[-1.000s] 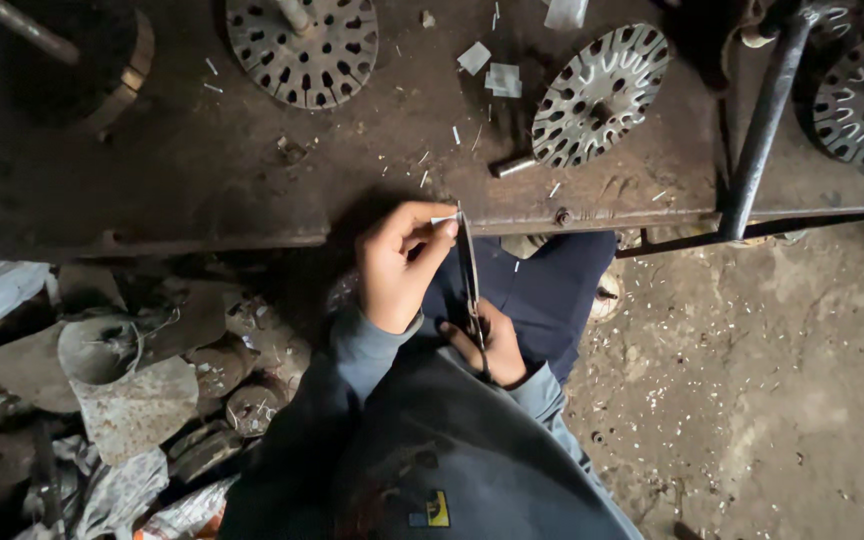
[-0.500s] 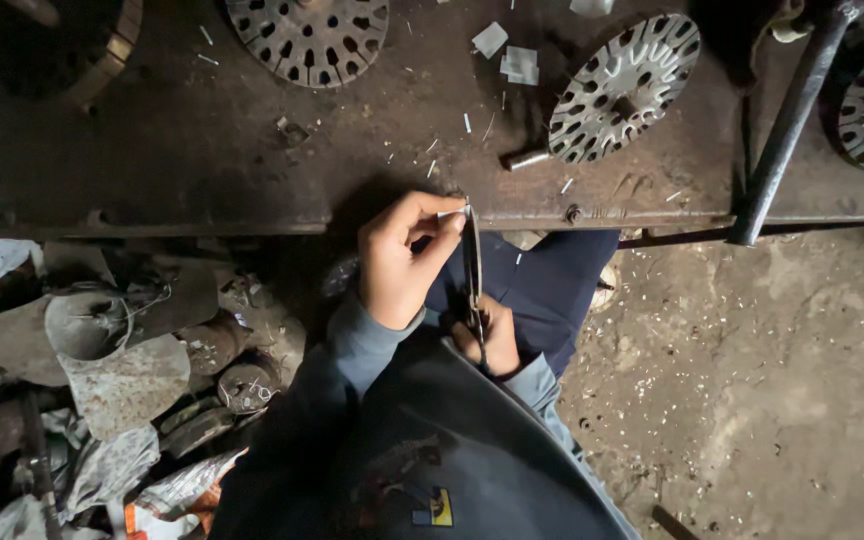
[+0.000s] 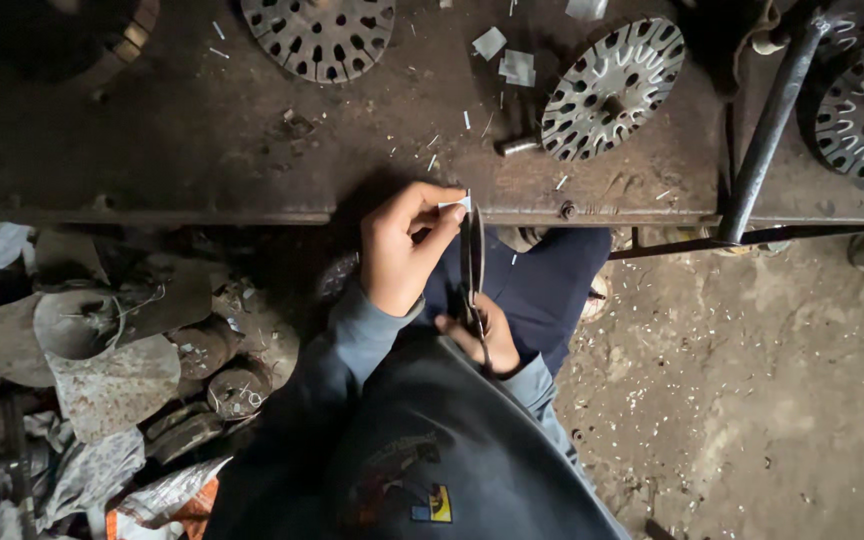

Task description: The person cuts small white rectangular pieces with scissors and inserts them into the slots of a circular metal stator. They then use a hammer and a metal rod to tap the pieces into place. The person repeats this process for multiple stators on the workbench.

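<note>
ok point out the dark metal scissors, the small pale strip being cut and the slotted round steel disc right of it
dark metal scissors [image 3: 472, 265], head view, on the blades
small pale strip [image 3: 455, 204], head view, its middle
slotted round steel disc [image 3: 612, 88], head view, its slotted face

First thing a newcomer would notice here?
The hands at centre: the left hand pinches a small pale strip at the blades of scissors, which the right hand works from below. Next, the slotted metal discs on the dark workbench above, with paper scraps scattered around them.

Workshop (slotted metal discs [image 3: 612, 88], scrap)
</note>
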